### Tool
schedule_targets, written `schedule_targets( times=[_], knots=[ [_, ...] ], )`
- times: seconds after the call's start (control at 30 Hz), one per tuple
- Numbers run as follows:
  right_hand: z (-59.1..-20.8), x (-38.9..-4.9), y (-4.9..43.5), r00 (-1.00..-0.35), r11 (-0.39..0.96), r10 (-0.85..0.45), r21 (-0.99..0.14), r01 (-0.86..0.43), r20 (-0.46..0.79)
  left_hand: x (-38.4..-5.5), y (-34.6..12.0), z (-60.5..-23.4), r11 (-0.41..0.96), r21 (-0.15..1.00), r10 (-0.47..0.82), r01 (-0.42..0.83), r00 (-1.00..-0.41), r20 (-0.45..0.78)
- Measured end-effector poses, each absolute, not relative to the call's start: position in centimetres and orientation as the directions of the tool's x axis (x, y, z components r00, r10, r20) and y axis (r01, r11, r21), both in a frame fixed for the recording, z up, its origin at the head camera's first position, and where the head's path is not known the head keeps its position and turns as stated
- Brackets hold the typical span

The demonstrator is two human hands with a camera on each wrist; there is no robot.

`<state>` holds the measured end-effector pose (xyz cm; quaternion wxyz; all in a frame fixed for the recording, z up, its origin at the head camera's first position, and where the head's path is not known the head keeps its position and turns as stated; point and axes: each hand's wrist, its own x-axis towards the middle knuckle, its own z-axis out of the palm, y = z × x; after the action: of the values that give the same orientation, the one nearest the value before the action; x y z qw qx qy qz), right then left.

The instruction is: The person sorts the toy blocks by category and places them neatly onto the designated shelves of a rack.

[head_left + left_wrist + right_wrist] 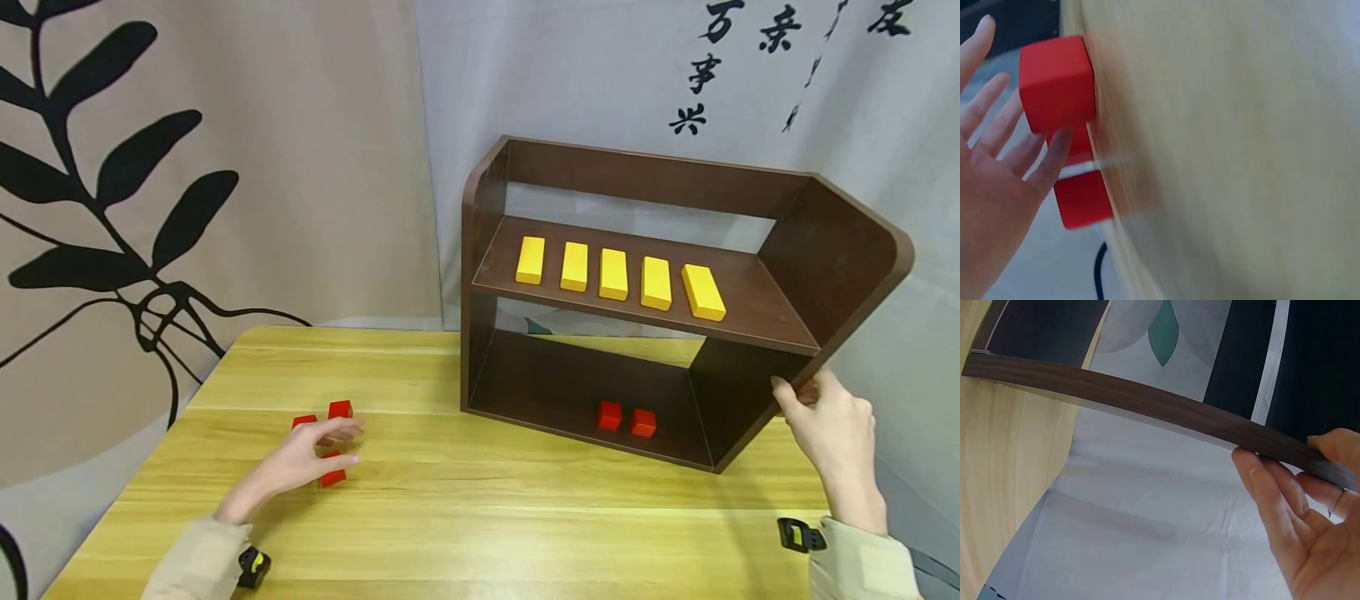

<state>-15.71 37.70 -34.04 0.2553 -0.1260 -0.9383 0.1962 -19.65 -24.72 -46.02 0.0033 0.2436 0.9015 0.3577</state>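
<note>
My left hand point(311, 454) hovers at the table's left among three red cubes: one red cube point(341, 409) beyond the fingers, another point(303, 420) partly behind the hand, a third point(332, 478) by the thumb. In the left wrist view the fingers spread loosely beside a near red cube point(1057, 84), holding nothing; contact cannot be told. My right hand point(832, 429) grips the front edge of the right side panel of a dark brown two-tier shelf point(847, 267), thumb inside and fingers outside. Several yellow blocks point(613, 275) lie in a row on its upper board.
Two red cubes, a left one point(609, 416) and a right one point(643, 422), sit on the shelf's lower board. The shelf stands at an angle on the wooden table point(480, 533), towards its right. Printed curtains point(337, 167) hang behind the table.
</note>
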Motion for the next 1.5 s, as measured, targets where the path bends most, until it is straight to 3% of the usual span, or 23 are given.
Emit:
schedule_targets(
  times=[0.7,1.0,1.5],
  knots=[
    [-33.9,-15.7,37.8,-0.84,0.895,0.325,-0.428,0.125,0.434,-19.1,-28.1,-45.6,0.638,0.7,0.494,0.322,-0.868,-0.051],
    [-33.9,-15.6,37.7,-0.843,0.895,0.323,-0.427,0.126,0.43,-19.3,-28.1,-45.8,0.582,0.713,0.551,0.391,-0.834,0.007],
    [-33.9,-15.7,37.8,-0.835,0.896,0.323,-0.428,0.118,0.446,-19.8,-26.6,-45.2,0.647,0.625,0.507,0.438,-0.859,0.077]
  ],
)
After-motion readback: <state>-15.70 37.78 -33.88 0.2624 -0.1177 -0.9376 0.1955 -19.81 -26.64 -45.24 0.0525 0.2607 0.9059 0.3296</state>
